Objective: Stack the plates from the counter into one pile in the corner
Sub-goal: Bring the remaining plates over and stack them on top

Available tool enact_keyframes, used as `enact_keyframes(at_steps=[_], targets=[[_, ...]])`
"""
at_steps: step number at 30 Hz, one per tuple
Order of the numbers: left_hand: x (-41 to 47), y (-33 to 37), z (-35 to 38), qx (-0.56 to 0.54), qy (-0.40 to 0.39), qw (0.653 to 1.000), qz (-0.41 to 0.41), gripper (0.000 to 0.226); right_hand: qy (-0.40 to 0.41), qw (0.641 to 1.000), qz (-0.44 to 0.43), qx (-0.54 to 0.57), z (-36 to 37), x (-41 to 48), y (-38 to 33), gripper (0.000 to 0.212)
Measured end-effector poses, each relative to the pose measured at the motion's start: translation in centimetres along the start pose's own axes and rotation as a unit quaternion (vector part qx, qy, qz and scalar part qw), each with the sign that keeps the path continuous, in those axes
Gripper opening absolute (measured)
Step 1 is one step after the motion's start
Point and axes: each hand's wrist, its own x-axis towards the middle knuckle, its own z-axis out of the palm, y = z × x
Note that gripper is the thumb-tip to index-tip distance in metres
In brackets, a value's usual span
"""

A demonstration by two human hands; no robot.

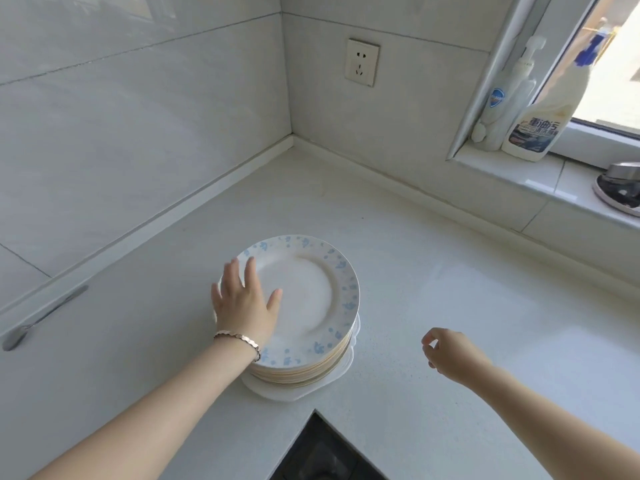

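Head view: the left hand lies flat and spread on the plate pile, gripping nothing. Right of it, the right hand hovers loosely curled and empty over the bench; the corner lies beyond the pile, so the left hand is nearer for pushing

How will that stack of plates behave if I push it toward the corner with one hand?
The plate stack is probably heavy, since many rims show. It may slide on the smooth counter. The upper plates could shift, since the left hand lies only on the top plate.
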Motion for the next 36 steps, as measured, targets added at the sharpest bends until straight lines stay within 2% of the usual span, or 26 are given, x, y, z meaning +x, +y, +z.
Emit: enact_keyframes(at_steps=[2, 3, 5, 8, 10, 13, 16, 19, 23, 26, 28, 29, 31, 33, 34, 36], targets=[[-0.3, 3.2, 0.8, -0.038, 0.045, 0.987, 0.15, 0.039, 0.005, 0.999, 0.026, 0.022, 0.0, -0.5, 1.6, 0.026], [-0.6, 5.0, 0.8, -0.068, 0.032, 0.979, 0.189, 0.03, 0.006, 0.999, 0.034, 0.026, 0.0, -0.7, 2.3, 0.026], [-1.7, 9.4, 1.5, -0.101, -0.066, 0.966, 0.23, 0.024, 0.015, 0.997, 0.056, 0.041, 0.0, -1.7, 4.5, 0.025], [-3.7, 16.0, 4.5, -0.061, -0.236, 0.937, 0.251, 0.025, 0.03, 0.992, 0.1, 0.072, -0.4, -4.0, 9.0, 0.025], [-5.5, 20.0, 6.9, -0.005, -0.297, 0.913, 0.28, 0.026, 0.043, 0.985, 0.132, 0.105, -0.7, -5.7, 12.9, 0.026], [-8.6, 25.4, 10.9, 0.07, -0.336, 0.882, 0.323, 0.026, 0.065, 0.971, 0.176, 0.145, -1.6, -8.7, 19.9, 0.026], [-12.3, 30.6, 15.1, 0.117, -0.35, 0.863, 0.345, 0.019, 0.079, 0.95, 0.227, 0.198, -2.0, -11.5, 28.2, 0.019], [-16.1, 35.5, 18.9, 0.137, -0.348, 0.861, 0.344, 0.024, 0.099, 0.929, 0.279, 0.222, -2.5, -13.9, 36.9, 0.011], [-20.7, 39.8, 23.3, 0.143, -0.359, 0.871, 0.302, 0.018, 0.114, 0.905, 0.337, 0.232, -3.2, -16.7, 47.0, 0.017], [-23.5, 41.6, 25.8, 0.141, -0.375, 0.876, 0.267, 0.019, 0.134, 0.872, 0.395, 0.256, -3.0, -17.5, 53.5, 0.03], [-25.1, 42.2, 26.9, 0.143, -0.389, 0.874, 0.255, 0.017, 0.154, 0.822, 0.42, 0.351, -2.9, -17.2, 56.8, 0.03], [-25.7, 42.4, 27.3, 0.146, -0.392, 0.873, 0.252, 0.017, 0.17, 0.775, 0.425, 0.436, -3.2, -16.9, 57.9, 0.027], [-26.5, 42.7, 28.0, 0.152, -0.391, 0.875, 0.241, 0.016, 0.193, 0.649, 0.414, 0.609, -4.1, -16.4, 58.9, 0.018], [-26.7, 42.9, 28.3, 0.149, -0.386, 0.882, 0.225, 0.016, 0.2, 0.545, 0.365, 0.728, -4.9, -15.7, 59.5, 0.029], [-26.7, 43.0, 28.4, 0.146, -0.382, 0.887, 0.217, 0.016, 0.201, 0.511, 0.338, 0.765, -5.2, -15.2, 59.7, 0.037], [-26.4, 43.3, 28.2, 0.141, -0.371, 0.894, 0.207, 0.017, 0.209, 0.468, 0.303, 0.804, -5.8, -14.2, 59.8, 0.042]])
